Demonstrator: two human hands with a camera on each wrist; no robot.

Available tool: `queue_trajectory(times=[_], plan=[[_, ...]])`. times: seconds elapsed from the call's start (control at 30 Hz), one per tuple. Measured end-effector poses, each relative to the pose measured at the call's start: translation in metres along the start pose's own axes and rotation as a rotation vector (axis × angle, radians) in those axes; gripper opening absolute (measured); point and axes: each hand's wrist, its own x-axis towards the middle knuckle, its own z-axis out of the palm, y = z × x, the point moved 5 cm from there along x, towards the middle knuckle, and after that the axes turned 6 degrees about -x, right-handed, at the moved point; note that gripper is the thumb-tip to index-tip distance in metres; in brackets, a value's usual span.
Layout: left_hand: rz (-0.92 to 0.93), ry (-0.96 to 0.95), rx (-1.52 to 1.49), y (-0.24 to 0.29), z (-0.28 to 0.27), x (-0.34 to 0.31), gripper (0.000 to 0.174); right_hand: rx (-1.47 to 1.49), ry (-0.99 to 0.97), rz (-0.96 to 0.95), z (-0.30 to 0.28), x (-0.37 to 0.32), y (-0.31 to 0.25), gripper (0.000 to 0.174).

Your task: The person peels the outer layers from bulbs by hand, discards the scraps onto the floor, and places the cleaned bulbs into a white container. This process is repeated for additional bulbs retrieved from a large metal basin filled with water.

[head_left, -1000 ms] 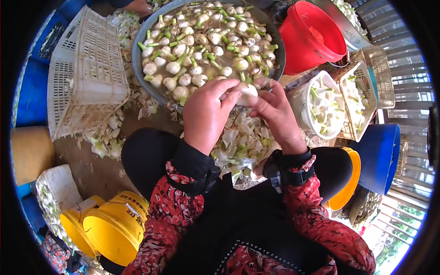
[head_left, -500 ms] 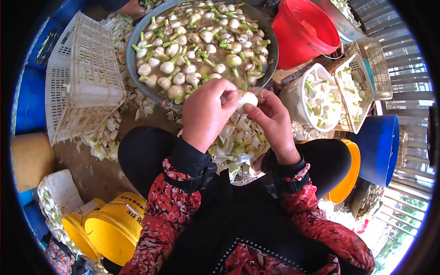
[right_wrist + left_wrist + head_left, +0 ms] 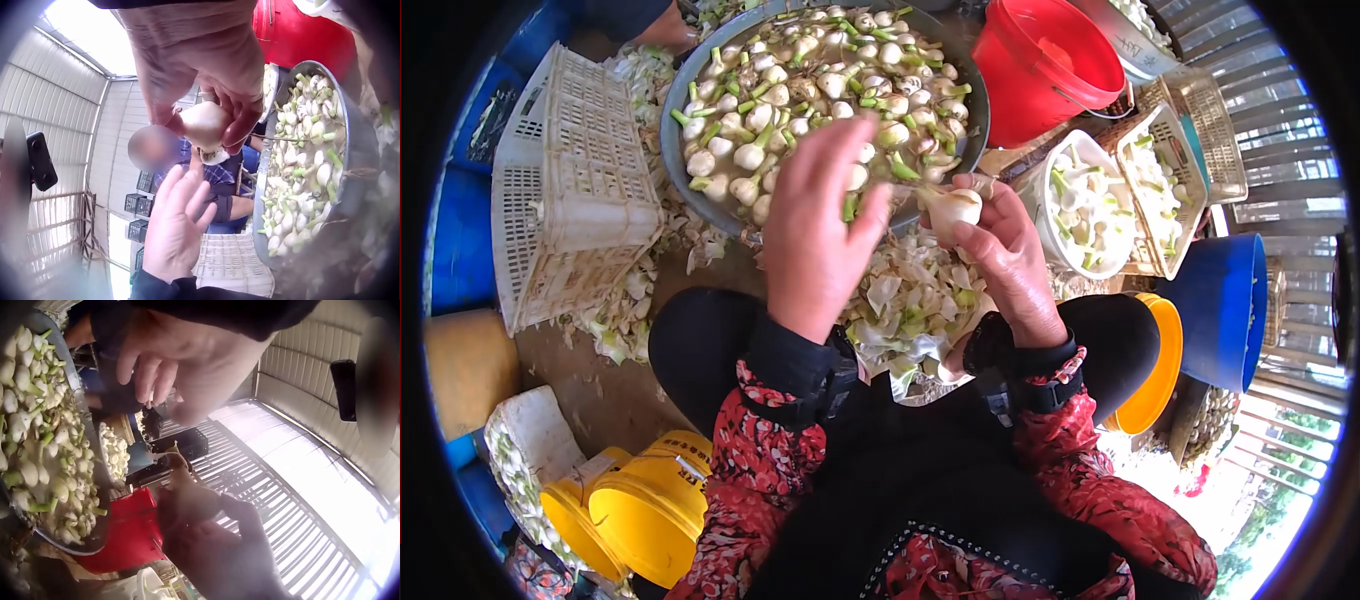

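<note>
In the head view my right hand (image 3: 1012,262) pinches a white garlic bulb (image 3: 953,208) between thumb and fingers. My left hand (image 3: 815,235), blurred, is held to the left of the bulb, its fingers extended and apart from it. The right wrist view shows the bulb (image 3: 206,124) gripped from above, its cut underside hanging down, with the left hand (image 3: 175,228) spread below it. Just beyond both hands stands a grey tub (image 3: 670,135) of water with many garlic bulbs (image 3: 750,157) on short green stems.
Loose garlic skins (image 3: 915,305) lie in a heap between the knees. To the right are a red bucket (image 3: 1030,95), a white bucket of garlic (image 3: 1040,205) and a blue barrel (image 3: 1212,315). A white crate (image 3: 590,190) and yellow buckets (image 3: 645,510) stand at left. Another person (image 3: 215,181) sits beyond.
My left hand has let go of the bulb and drawn away to the left, its fingers straightening. The right hand still holds the bulb, with more of it now showing.
</note>
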Motion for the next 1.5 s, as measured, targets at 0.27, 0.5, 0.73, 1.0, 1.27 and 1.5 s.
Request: queue_trajectory(times=[0.27,0.5,0.73,1.0,1.27,1.5], plan=[[0.110,-0.440,-0.024,0.011,0.027,-0.018,0.017,-0.115,-0.075,0.113,-0.001,0.002,0.003,0.055],[0.051,-0.421,-0.031,0.007,0.030,-0.023,0.015,-0.173,-0.097,0.122,-0.001,0.000,0.006,0.056],[-0.317,-0.336,-0.556,-0.017,0.038,-0.028,0.009,-0.389,-0.156,-0.081,0.005,-0.005,-0.002,0.066],[-0.381,-0.362,-0.633,-0.020,0.038,-0.031,0.009,-0.710,0.181,-0.097,0.005,-0.002,-0.007,0.051],[-0.716,-0.302,-0.991,-0.035,0.038,-0.034,0.013,-0.294,0.092,-0.370,0.008,-0.006,-0.007,0.042],[-0.781,-0.281,-1.065,-0.034,0.043,-0.038,0.020,-0.172,0.117,0.019,0.001,0.002,0.012,0.038]])
